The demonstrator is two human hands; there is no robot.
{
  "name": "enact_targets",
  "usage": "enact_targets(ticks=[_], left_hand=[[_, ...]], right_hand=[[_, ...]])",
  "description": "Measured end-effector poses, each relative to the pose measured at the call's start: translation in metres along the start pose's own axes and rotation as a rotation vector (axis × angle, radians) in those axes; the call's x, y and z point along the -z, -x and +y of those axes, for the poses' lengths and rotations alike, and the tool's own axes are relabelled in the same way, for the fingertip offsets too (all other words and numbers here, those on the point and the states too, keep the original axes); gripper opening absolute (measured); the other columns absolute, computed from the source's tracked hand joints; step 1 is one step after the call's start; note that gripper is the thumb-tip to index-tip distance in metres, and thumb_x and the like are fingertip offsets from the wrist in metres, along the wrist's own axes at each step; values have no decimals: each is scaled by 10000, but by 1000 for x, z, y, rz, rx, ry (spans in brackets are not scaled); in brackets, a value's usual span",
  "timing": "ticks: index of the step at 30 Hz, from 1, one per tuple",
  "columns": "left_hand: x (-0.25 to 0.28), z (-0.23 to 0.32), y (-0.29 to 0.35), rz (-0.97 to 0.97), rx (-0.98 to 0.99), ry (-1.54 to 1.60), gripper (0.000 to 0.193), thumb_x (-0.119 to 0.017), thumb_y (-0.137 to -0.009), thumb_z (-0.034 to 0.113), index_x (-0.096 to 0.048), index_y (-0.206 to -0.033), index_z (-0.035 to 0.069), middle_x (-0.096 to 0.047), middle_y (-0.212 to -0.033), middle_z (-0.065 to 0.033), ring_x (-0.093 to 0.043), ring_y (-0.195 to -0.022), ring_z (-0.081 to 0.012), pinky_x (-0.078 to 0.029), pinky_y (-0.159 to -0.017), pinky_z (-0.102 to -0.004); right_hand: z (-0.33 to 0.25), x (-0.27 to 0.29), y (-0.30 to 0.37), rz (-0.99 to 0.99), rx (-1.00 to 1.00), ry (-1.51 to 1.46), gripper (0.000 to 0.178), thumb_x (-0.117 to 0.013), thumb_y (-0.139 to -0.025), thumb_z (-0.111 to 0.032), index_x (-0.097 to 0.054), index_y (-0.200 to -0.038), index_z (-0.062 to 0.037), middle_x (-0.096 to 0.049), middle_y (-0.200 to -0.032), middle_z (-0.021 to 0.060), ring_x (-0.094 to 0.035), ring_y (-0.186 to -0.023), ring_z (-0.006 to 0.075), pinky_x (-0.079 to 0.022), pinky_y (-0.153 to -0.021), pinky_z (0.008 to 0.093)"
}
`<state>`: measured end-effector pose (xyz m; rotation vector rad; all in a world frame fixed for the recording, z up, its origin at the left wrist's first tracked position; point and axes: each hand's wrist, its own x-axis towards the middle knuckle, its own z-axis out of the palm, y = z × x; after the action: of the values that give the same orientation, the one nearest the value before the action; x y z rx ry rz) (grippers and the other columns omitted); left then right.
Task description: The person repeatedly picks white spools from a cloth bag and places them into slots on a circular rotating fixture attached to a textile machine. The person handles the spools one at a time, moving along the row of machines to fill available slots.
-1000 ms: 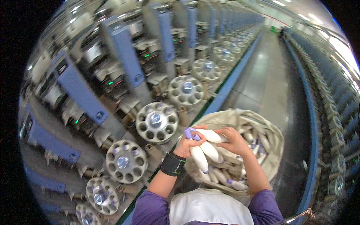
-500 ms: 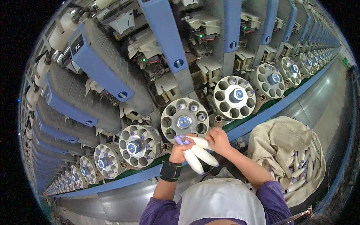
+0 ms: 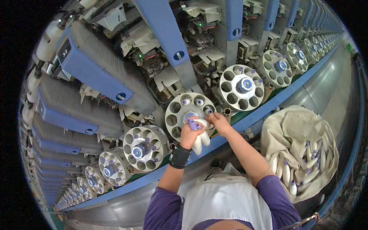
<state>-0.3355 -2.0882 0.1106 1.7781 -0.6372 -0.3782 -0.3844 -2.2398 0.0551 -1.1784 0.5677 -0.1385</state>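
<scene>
My left hand (image 3: 189, 137) is closed around a bunch of white yarn bobbins (image 3: 197, 145) with purple tube ends. It is in front of the near round magazine (image 3: 174, 109), a cream-coloured wheel of pockets. Several bobbins sit in that magazine's upper pockets, one of them a bobbin (image 3: 209, 112) at its right side. Right beside that pocket, my right hand (image 3: 219, 123) has its fingers pinched together. Whatever lies between those fingertips is too small to make out. The lower part of the magazine is partly hidden by my left hand and the bobbins.
At my right a beige cloth sack (image 3: 285, 124) gapes around many loose bobbins. More round magazines, such as one magazine (image 3: 242, 87) to the right and another magazine (image 3: 145, 148) to the left, line the machine. A blue rail (image 3: 245, 123) runs below them.
Both hands have moved up toward the near magazine. My right hand has left the held bobbin and is now at the magazine's right side. The view has shifted slightly.
</scene>
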Motion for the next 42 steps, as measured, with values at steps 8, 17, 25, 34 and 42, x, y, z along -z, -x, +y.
enact_targets(ticks=[8, 17, 25, 34, 42], left_hand=[[44, 13, 4, -72, -53, 352, 84, -605, -725, -20, -616, -807, -34, -597, -962, -109, -575, -969, -240, -440, -863, -347], [61, -2, 11, 125, 209, 890, 112, -542, -767, 23, -553, -865, -31, -631, -908, -205, -619, -845, -285, -487, -802, -396], [41, -16, 17, 27, -155, 190, 113, -665, -705, 9, -648, -813, -16, -603, -882, -78, -578, -864, -185, -427, -763, -290], [89, -22, 1, -182, 4, 1025, 716, -386, -883, 520, -280, -1354, -8, -463, -1226, -259, -432, -1180, -358, -294, -1039, -439], [100, -22, -6, -64, -18, 1179, 622, -480, -871, 368, -289, -1364, 41, -546, -1096, -195, -517, -1060, -287, -394, -932, -384]], right_hand=[[-37, 5, 49, -201, 53, -375, 210, -495, -919, -203, -557, -821, -29, -483, -674, 6, -377, -540, 38, -289, -468, 227], [3, -64, 56, 98, 675, 449, 236, -680, -737, -161, -667, -935, -32, -611, -814, 124, -582, -734, 247, -460, -663, 325], [1, -63, 32, -20, -87, -231, 178, -476, -898, -173, -516, -789, -37, -470, -595, 45, -432, -475, 149, -310, -420, 281], [-50, -65, 67, -315, 50, -133, 212, -495, -899, -219, -543, -764, -63, -433, -566, -32, -362, -454, 66, -260, -418, 215], [-49, -118, 34, -524, 246, 984, 571, -664, -676, -526, -638, -947, -24, -634, -818, 154, -617, -735, 237, -470, -657, 348]])
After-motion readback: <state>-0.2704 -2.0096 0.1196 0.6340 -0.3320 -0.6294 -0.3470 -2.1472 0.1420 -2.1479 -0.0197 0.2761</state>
